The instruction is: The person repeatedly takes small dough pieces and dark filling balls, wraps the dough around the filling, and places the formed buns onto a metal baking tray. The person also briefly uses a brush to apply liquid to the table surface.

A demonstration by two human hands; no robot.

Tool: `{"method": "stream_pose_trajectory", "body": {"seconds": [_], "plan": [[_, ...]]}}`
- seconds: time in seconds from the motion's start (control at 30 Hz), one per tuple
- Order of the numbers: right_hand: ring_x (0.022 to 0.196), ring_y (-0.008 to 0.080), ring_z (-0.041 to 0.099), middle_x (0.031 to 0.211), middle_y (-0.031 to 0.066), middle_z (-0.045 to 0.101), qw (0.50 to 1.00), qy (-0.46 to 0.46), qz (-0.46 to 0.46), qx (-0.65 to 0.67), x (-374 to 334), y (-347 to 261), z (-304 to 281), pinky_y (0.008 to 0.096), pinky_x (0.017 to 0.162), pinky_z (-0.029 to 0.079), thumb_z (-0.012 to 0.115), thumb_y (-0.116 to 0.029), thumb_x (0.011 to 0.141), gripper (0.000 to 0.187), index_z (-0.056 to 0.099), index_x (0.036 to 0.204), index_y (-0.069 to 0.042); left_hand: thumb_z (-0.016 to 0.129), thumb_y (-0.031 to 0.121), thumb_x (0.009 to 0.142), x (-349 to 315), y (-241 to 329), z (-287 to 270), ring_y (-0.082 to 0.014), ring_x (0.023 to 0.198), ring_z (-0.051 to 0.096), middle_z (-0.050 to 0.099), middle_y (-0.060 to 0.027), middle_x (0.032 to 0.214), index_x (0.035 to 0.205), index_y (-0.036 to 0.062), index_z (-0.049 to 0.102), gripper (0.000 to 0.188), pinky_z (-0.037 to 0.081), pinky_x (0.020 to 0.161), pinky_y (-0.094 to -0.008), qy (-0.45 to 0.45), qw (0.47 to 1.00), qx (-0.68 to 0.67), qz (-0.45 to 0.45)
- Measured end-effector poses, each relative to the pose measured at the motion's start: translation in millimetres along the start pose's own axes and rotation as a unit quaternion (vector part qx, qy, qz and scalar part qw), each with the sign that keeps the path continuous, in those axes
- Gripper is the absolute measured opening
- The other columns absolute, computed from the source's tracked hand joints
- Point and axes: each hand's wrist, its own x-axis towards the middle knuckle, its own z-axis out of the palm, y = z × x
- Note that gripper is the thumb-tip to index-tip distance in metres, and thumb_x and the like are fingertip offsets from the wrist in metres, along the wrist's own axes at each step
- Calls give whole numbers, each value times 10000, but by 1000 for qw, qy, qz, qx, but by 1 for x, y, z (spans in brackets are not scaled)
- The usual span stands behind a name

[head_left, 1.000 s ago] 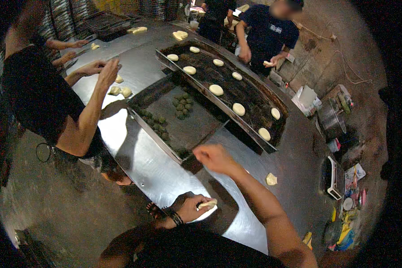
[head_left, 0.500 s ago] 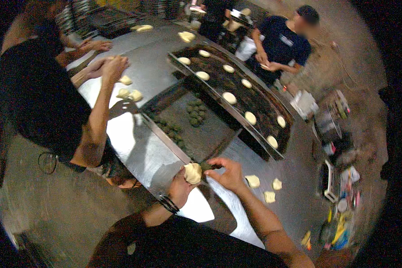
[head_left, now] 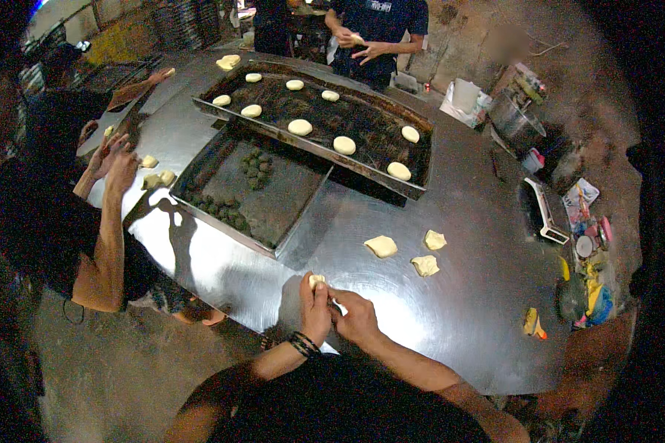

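Near the table's front edge, my left hand is closed around a piece of pale dough, which shows above the thumb. My right hand presses against it from the right with fingers bent inward; what its fingertips grip is hidden. No dark green ball is visible between the hands. Beyond them, a shallow metal tray carries two clusters of dark green balls. Flattened dough pieces lie on the metal table to the right of that tray.
Behind the green-ball tray, a long dark baking tray bears several pale dough rounds. Co-workers handle dough at left and at the far side. A brush lies near the right edge, with a white-framed device and a metal pot beyond.
The view has swung right. The dark green ball my right hand held beside the dough is out of sight; both hands have come together, and the dough is now mostly enclosed.
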Motion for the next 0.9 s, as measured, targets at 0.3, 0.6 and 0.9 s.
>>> {"method": "stream_pose_trajectory", "body": {"seconds": [0.3, 0.6, 0.9], "plan": [[816, 271, 635, 912, 130, 630, 951, -251, -172, 47, 11, 52, -91, 334, 687, 513, 760, -162, 700, 324, 670, 983, -32, 387, 465, 968, -23, 6, 17, -219, 1003, 576, 585, -75, 1103, 1239, 145, 498, 434, 468, 883, -365, -196, 876, -327, -294], [941, 231, 586, 955, 88, 589, 995, -80, 55, 14, -57, 60, -30, 322, 804, 490, 740, -166, 742, 314, 693, 1042, -89, 652, 181, 797, -10, -44, -22, -290, 773, 609, 654, -117, 808, 980, 80, 690, 212, 496, 709, -387, -203, 911, 328, 146], [635, 173, 615, 756, 67, 614, 944, -276, 139, 114, -2, 63, -34, 337, 554, 503, 691, -76, 728, 193, 561, 870, -58, 689, 46, 746, 27, -19, -37, -261, 917, 659, 664, -116, 1015, 948, 41, 673, 203, 533, 810, -328, -420, 882, 168, 131]]}}
